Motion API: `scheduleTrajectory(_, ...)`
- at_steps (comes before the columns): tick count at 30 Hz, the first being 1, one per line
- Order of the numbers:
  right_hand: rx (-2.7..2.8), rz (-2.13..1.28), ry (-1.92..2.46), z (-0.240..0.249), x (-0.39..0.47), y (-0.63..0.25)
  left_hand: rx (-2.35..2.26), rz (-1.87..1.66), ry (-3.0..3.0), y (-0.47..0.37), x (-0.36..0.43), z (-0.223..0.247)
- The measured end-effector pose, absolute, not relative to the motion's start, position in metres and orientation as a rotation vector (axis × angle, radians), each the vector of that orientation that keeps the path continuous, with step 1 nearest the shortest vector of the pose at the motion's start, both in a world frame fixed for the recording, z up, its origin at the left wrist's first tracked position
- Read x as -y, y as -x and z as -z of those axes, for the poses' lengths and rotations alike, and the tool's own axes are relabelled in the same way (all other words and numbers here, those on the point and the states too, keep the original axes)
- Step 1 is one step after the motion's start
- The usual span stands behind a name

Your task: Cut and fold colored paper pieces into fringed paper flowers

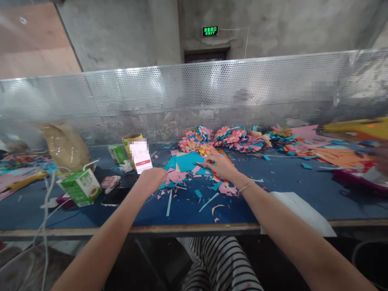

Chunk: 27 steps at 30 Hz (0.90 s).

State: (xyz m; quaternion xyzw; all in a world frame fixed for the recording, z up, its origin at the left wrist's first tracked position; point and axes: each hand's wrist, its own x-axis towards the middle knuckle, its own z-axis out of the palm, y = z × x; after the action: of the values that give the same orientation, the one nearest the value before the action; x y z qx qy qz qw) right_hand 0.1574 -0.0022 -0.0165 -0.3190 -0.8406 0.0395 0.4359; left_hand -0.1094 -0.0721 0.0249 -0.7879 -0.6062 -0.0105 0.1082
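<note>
My left hand [154, 177] is closed, its fingers curled away from view beside a lit phone [143, 163] that stands upright; what it may hold is hidden. My right hand [218, 165] grips a pair of scissors [199, 164], their metal blades pointing left over the paper. Under and between both hands lie blue paper sheets [190, 161] and a litter of pink and blue scraps [176, 175]. Just behind my right hand is a heap of pink, blue and yellow paper flowers [196, 141].
At left stand a green drink carton [81, 188] with a straw, a brown bag [65, 147] and a dark phone [117, 196] lying flat. White cables [47, 210] hang over the edge. Orange paper [330, 159] lies right, a white sheet [298, 210] nearer. A perforated metal panel [194, 97] closes the back.
</note>
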Motion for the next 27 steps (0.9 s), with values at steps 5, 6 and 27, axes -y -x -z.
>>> scheduleTrajectory(5,2.110,-0.073,0.783,0.016,0.002,-0.158,1.866,-0.237,2.102,0.158,0.039,-0.033)
scheduleTrajectory(6,2.113,-0.074,0.786,0.015,0.003,-0.158,1.879,-0.288,2.088,0.166,0.035,-0.031)
scheduleTrajectory(27,2.133,-0.100,0.748,0.017,0.004,-0.155,1.799,-0.333,2.034,0.167,0.032,-0.014)
